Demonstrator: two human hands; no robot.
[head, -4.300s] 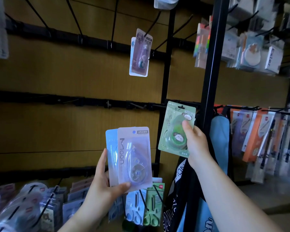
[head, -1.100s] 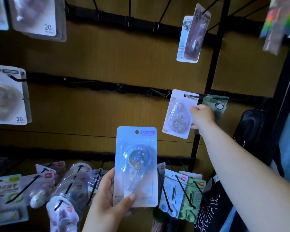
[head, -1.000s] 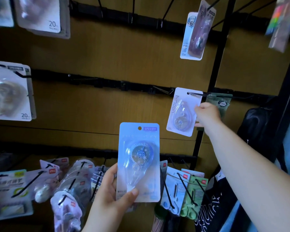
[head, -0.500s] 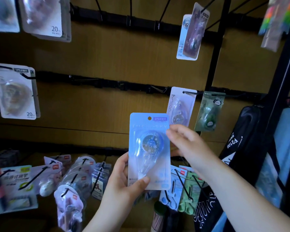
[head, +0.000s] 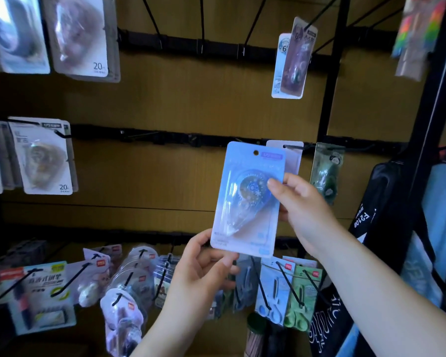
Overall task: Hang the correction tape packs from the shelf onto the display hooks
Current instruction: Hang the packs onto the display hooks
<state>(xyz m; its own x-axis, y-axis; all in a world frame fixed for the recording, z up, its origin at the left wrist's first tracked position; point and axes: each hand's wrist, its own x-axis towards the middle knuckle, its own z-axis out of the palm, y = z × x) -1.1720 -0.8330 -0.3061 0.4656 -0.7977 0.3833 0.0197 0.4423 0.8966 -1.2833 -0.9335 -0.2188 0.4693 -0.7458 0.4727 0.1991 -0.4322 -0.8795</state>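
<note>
**One blue pack in hand, two already on the middle rail**

One blue correction tape pack (head: 247, 199) is held upright in front of the middle rail (head: 165, 139), its punched hole at the top. The left hand (head: 201, 269) pinches its bottom edge; the right hand (head: 301, 202) grips its right side, thumb on the blister. It looks light, with stiff card and a slick plastic bubble, so the card edges are probably the surest hold. Behind it, two packs hang from that rail: a white pack (head: 292, 155) and a green pack (head: 326, 171). Two more hang higher up.
</note>
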